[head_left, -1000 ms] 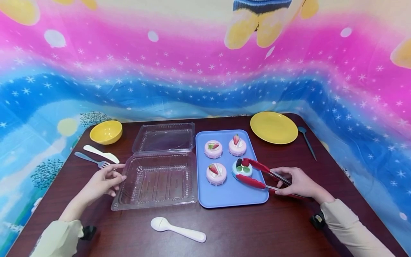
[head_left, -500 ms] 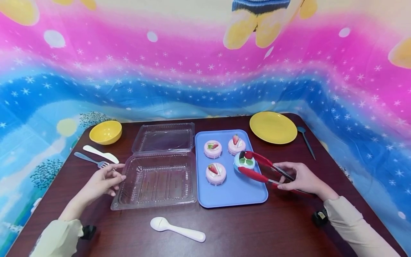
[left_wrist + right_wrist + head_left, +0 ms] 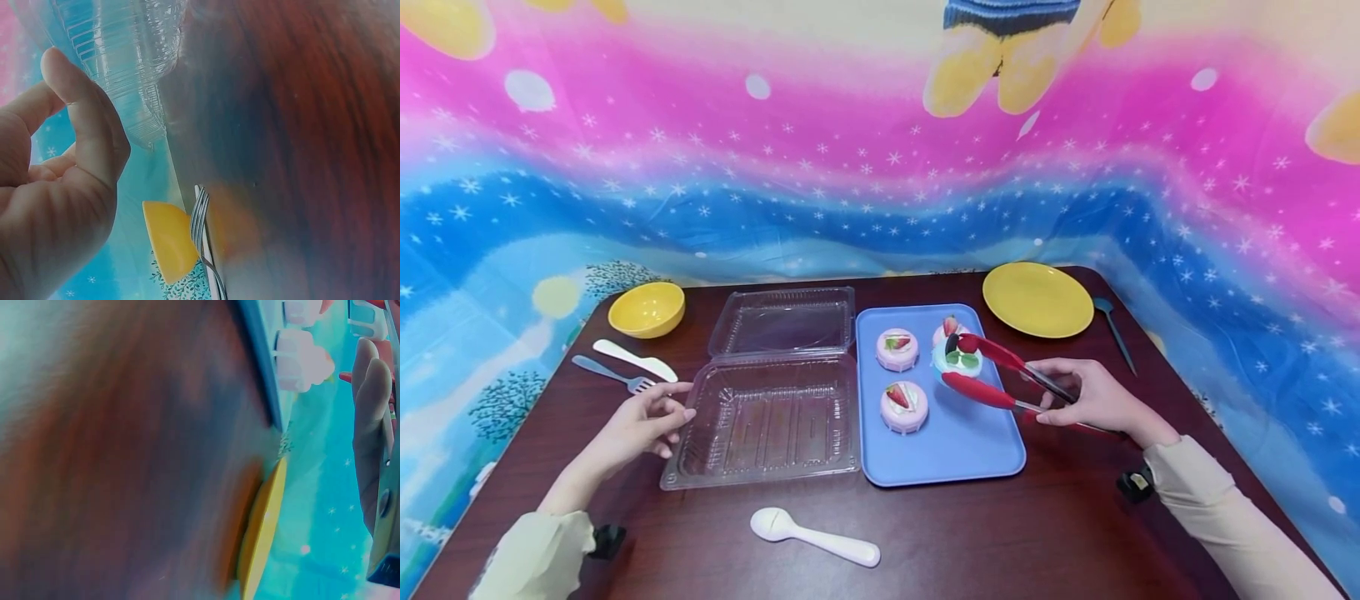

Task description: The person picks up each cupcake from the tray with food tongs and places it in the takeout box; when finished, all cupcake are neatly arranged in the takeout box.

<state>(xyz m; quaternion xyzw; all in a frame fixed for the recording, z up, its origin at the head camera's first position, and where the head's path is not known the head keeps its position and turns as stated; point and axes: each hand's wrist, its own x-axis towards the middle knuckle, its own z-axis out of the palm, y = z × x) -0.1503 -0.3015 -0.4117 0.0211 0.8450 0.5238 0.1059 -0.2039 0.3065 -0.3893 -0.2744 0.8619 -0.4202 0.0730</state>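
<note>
White spoon (image 3: 826, 541) lies nearest on the tabletop (image 3: 955, 546), scoop end to L, handle to R. L sleeve (image 3: 535, 554) & R sleeve (image 3: 1232, 517) come in from the bottom corners, both cream.

R hand (image 3: 1092, 404), just off tray's R edge, is wrapped round the tongs (image 3: 988, 392), gripping them by the metal part; red arms point L & pinch blue cake (image 3: 955, 372) betw. them. Cake is held up over tray's R half, w/ green leaves, red berry + dark piece on top. L hand (image 3: 642, 425) has nothing in its grasp: fingers loosely bent, tips at L edge of clear box (image 3: 775, 433); can't tell for sure if they touch it.

Box is see-through, w/ ribbed base, immed. L of blue tray (image 3: 943, 457). On tray: front pink cake (image 3: 905, 410) mid-L, strawberry on top; back-L pink cake (image 3: 897, 353) behind it, also w/ strawberry; back-R pink cake (image 3: 949, 330), partly hidden by the held one.

Beyond L hand, fork (image 3: 606, 372), then white knife (image 3: 634, 359), roughly side by side, angled. Lid (image 3: 782, 325) lies flat at box's far edge. Dark spoon (image 3: 1119, 337) is over on far R. Yellow bowl (image 3: 647, 311) sits far L, yellow plate (image 3: 1037, 300) far R, near dark spoon. Behind all, pink/blue cloth (image 3: 820, 133) w/ snowflakes.
</note>
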